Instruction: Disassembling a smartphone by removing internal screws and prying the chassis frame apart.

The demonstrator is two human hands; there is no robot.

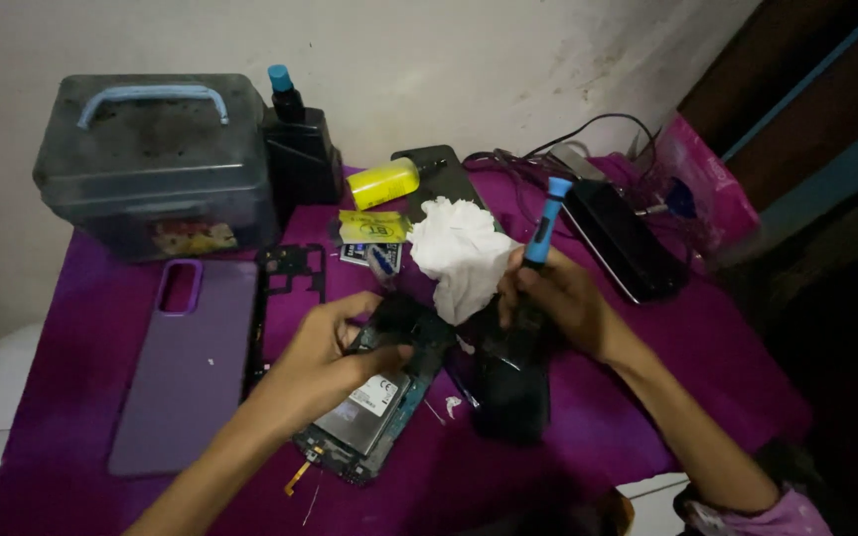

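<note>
**Opened phone, centre-low of frame, pinned by left hand**

Opened phone (369,417) lies lower centre on the purple cloth (81,337), guts up w/ a grey battery showing. Long axis runs diagonal, lower left to upper right. Left hand (335,352) sits right on its upper end, fingers curled down and pressing/gripping the top edge, so it's the nearer hand by far. Right hand (558,298) is just to the right of the phone, near but apart, closed round a blue-tipped tool (545,226) held upright; the phone lies left and slightly down from that tool. Crumpled white tissue (459,253) sits betw. the two hands, touching the right one.

Outward: dark rear cover (508,387) just right of the phone, under the right hand. Purple case (186,362) left, well apart; black mid-frame (285,288) beside it. Upper centre: yellow bottle (384,184), yellow packet (371,226). Upper left: grey toolbox (156,159), black bottle w/ blue cap (295,139). Upper right: another dark phone (623,238), cables, pink bag (712,194).

Count: 1 opened phone, 1 tool, 1 tissue, 1 case, 2 bottles, 2 hands.
</note>
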